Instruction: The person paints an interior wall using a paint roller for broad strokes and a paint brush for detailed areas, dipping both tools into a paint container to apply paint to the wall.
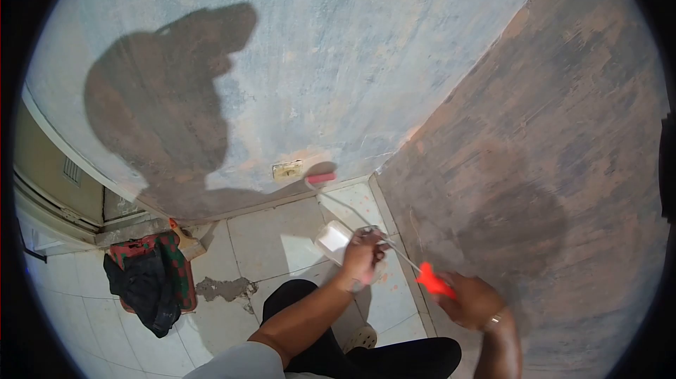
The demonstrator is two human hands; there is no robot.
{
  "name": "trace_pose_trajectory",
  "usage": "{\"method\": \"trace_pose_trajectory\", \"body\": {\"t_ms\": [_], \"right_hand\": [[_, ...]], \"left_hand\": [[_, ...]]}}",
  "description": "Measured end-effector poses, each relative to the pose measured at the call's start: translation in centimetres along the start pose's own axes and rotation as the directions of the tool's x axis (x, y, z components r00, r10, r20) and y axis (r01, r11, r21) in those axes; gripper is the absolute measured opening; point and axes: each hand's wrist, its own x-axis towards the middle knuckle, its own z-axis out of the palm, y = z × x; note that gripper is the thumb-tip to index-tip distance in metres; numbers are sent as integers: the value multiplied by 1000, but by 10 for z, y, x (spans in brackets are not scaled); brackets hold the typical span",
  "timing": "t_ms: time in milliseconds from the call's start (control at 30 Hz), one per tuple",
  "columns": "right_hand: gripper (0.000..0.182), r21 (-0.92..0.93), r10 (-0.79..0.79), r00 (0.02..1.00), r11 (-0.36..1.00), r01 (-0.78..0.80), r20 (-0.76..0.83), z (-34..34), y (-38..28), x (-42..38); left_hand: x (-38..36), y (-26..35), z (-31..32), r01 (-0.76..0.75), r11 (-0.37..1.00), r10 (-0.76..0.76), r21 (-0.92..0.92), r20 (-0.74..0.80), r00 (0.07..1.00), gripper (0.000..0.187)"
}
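Note:
My right hand (473,301) is closed around the orange handle of a small paint roller (434,282). The roller's long thin metal rod runs up and left from that handle. Further along the rod my left hand (364,256) has its fingers wrapped round it, with dark smears on the fingers. At the far end, the pink roller head (322,178) is against the foot of the painted wall, just right of an electrical outlet (287,171). A small white tray (334,239) with a pale inside shows right beside my left hand.
Blotchy blue-grey wall (317,62) and brownish wall (563,133) meet at a corner ahead. On the tiled floor (271,231) at left lie a black cloth (148,284) over a red-green mat (184,273), a brush (186,239) and a grey patch (225,289). A doorway (60,168) is further left.

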Motion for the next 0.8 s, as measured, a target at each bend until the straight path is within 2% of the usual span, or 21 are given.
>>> {"method": "trace_pose_trajectory", "body": {"t_ms": [67, 100, 133, 167, 200, 267, 300, 367, 400, 433, 467, 500, 533, 567, 600, 667, 800], "right_hand": [[43, 159, 145, 983, 974, -162, 116, -14, 12, -34], [43, 157, 145, 983, 974, -162, 112, -13, 30, -46], [40, 476, 167, 959, 840, -260, 228, -7, 51, -62], [38, 721, 144, 929, 593, -358, 342, 2, 64, -74], [38, 722, 146, 929, 591, -358, 341, 16, 74, -81], [36, 837, 179, 856, 189, -514, 485, 46, 93, -86], [36, 839, 179, 858, 189, -511, 482, 60, 91, -84], [36, 703, 311, 929, 614, -359, 202, 95, 74, -77], [36, 707, 311, 928, 608, -361, 206, 112, 80, -72], [39, 556, 327, 933, 752, -354, 151, 132, 90, -61], [43, 378, 334, 938, 859, -345, 97, 147, 96, -50], [43, 386, 336, 937, 855, -347, 99, 153, 95, -39], [44, 380, 334, 926, 845, -377, 176, 153, 91, -24], [45, 370, 331, 909, 835, -407, 253, 156, 91, -12], [45, 372, 330, 909, 835, -406, 253, 169, 98, -3], [48, 357, 191, 977, 910, -212, 94, 195, 111, 13], [45, 439, 246, 966, 861, -255, 79, 185, 85, 21]], "left_hand": [[-21, -13, 18, -9, 1000, 7, 16, 117, 993, 16], [-30, -19, 25, -11, 1000, 9, 15, 121, 993, 16], [-40, -24, 31, -33, 998, 25, 46, 173, 985, 18], [-47, -30, 34, -57, 995, 39, 77, 224, 974, 20], [-50, -37, 36, -71, 990, 43, 124, 222, 974, 22], [-52, -44, 32, -76, 983, 46, 169, 176, 983, 23], [-49, -48, 29, -88, 973, 59, 215, 137, 989, 24], [-27, -62, 3, -96, 952, 68, 292, 102, 992, 25], [-19, -65, -12, -20, 927, 2, 375, 49, 999, 23], [-8, -66, -25, 52, 890, -56, 453, -6, 998, 20], [0, -70, -39, 55, 885, -57, 462, -8, 998, 20], [8, -75, -52, 73, 883, -49, 464, -65, 997, 21], [15, -76, -60, 88, 882, -38, 463, -117, 992, 21], [21, -76, -69, 89, 880, -40, 467, -115, 993, 21], [26, -73, -78, 106, 882, -46, 460, -140, 989, 22], [38, -71, -92, 80, 891, -2, 446, -174, 985, 25], [43, -47, -84, 19, 896, 53, 444, -149, 987, 26]]}}
